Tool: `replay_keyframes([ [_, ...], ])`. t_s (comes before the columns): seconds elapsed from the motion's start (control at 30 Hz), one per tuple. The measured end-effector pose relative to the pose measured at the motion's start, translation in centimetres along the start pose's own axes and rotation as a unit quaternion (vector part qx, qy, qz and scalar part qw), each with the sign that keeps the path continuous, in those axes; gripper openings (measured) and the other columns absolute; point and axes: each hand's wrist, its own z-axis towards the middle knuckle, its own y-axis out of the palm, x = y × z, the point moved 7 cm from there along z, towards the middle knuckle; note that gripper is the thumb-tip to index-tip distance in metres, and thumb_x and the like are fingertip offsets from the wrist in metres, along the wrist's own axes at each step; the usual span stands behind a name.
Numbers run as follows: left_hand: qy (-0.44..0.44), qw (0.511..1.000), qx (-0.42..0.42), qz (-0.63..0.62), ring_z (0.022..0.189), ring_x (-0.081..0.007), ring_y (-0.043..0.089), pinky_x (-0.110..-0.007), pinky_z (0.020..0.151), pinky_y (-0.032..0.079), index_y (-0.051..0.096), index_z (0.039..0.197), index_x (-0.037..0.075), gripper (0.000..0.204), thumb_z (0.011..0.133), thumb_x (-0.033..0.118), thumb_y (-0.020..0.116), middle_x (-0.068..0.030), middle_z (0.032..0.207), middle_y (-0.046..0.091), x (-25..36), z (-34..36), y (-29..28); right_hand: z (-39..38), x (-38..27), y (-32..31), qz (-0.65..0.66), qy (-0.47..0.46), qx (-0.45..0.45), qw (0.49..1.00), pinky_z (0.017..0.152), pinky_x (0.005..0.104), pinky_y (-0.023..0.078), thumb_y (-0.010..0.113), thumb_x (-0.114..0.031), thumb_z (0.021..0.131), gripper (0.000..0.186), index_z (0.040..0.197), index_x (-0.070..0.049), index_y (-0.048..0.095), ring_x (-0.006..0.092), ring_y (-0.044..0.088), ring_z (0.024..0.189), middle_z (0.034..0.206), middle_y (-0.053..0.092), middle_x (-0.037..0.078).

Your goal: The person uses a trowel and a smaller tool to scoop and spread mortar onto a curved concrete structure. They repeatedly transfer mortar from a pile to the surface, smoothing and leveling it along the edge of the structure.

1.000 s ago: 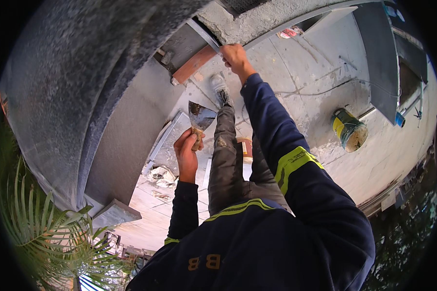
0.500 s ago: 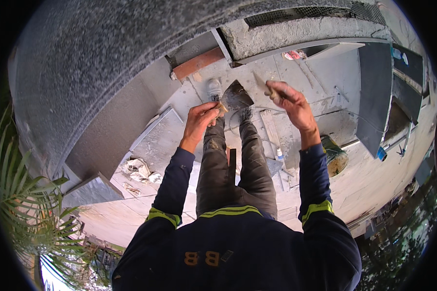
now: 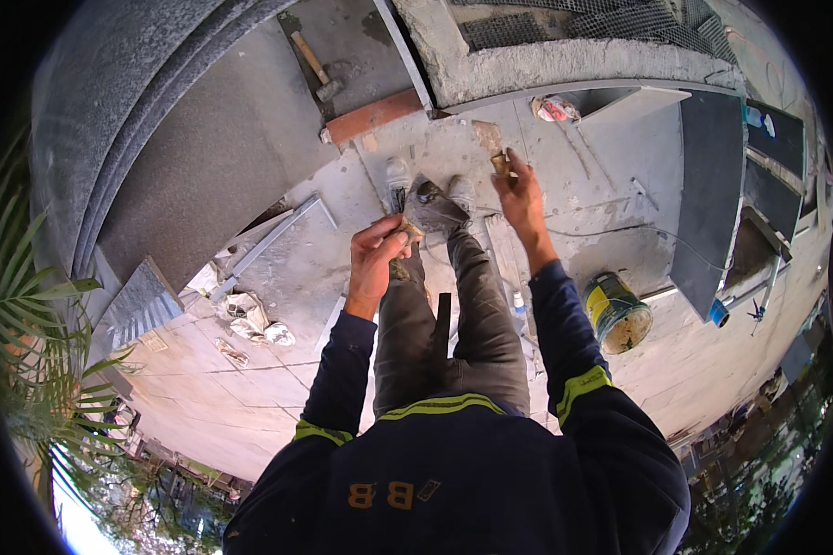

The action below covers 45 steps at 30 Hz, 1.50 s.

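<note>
My left hand (image 3: pixel 378 257) is closed around the pale handle of a trowel (image 3: pixel 446 205). The trowel's dark, broad blade reaches out over my feet and carries some dark material. To the right of it and farther out, my right hand (image 3: pixel 520 199) grips a putty knife (image 3: pixel 489 139) by its wooden handle. The knife's flat, stained blade points away from me, apart from the trowel. Both tools are held in the air above the dusty floor.
On the grey slab at far left lies a hammer (image 3: pixel 311 59), near a reddish-brown strip (image 3: pixel 373 115). A bucket (image 3: pixel 618 313) stands right of my legs. Dark panels (image 3: pixel 713 185) lean at the right. Crumpled rags (image 3: pixel 253 319) and a metal profile (image 3: pixel 273 242) lie on the left.
My right hand has moved left and slightly down, and the putty knife's blade has turned from edge-on to flat. My left hand is slightly lower with the trowel. The view has shifted, bringing the hammer in.
</note>
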Motion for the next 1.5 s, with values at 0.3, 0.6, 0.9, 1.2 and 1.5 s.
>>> replay_keyframes([
  [0.3,-0.038,0.991,0.127,-0.022,0.074,-0.0243,0.065,-0.036,0.074,0.051,0.067,0.115,-0.010,0.035,0.091,0.013,0.056,-0.0185,0.092,0.073,-1.0,-5.2,-7.9,-2.3,-3.6,19.5,0.634,0.321,0.042,0.702,0.069,0.0288,0.050,0.063,-0.025,0.106,0.019,0.113,-0.008,0.061,0.0110,0.059,0.073,0.087,0.063,0.000],
  [0.6,0.000,0.996,0.090,0.005,0.075,-0.0223,0.065,-0.037,0.075,0.051,0.071,0.116,-0.009,0.036,0.091,0.015,0.059,-0.0172,0.091,0.074,3.3,-3.4,-15.0,3.1,-7.5,26.6,0.771,0.358,0.150,0.504,0.071,0.0342,0.045,0.060,-0.032,0.108,0.020,0.118,-0.014,0.061,0.0133,0.059,0.084,0.097,0.065,-0.001],
  [0.9,-0.006,0.997,0.074,0.020,0.075,-0.0223,0.064,-0.038,0.076,0.051,0.070,0.114,-0.010,0.036,0.090,0.013,0.058,-0.0169,0.094,0.073,4.0,-2.3,-18.8,6.0,-8.5,29.8,0.812,0.353,0.223,0.408,0.058,0.0293,0.045,0.060,-0.022,0.107,0.011,0.108,-0.012,0.063,0.0146,0.058,0.075,0.092,0.064,0.002],
  [1.2,-0.003,0.998,0.065,0.004,0.075,-0.0224,0.065,-0.037,0.074,0.052,0.070,0.115,-0.010,0.036,0.091,0.014,0.059,-0.0173,0.095,0.074,3.5,-2.5,-21.0,6.1,-8.1,30.9,0.822,0.310,0.249,0.408,0.058,0.0285,0.045,0.059,-0.025,0.108,0.014,0.105,-0.011,0.061,0.0135,0.057,0.074,0.090,0.063,0.001],
  [1.5,-0.011,0.998,0.060,-0.010,0.076,-0.0222,0.066,-0.037,0.072,0.052,0.069,0.116,-0.009,0.036,0.092,0.016,0.059,-0.0178,0.096,0.075,2.7,-3.1,-22.7,6.5,-8.1,30.8,0.826,0.300,0.249,0.407,0.067,0.0293,0.048,0.057,-0.028,0.109,0.022,0.112,-0.007,0.063,0.0155,0.059,0.081,0.096,0.065,0.003],
])
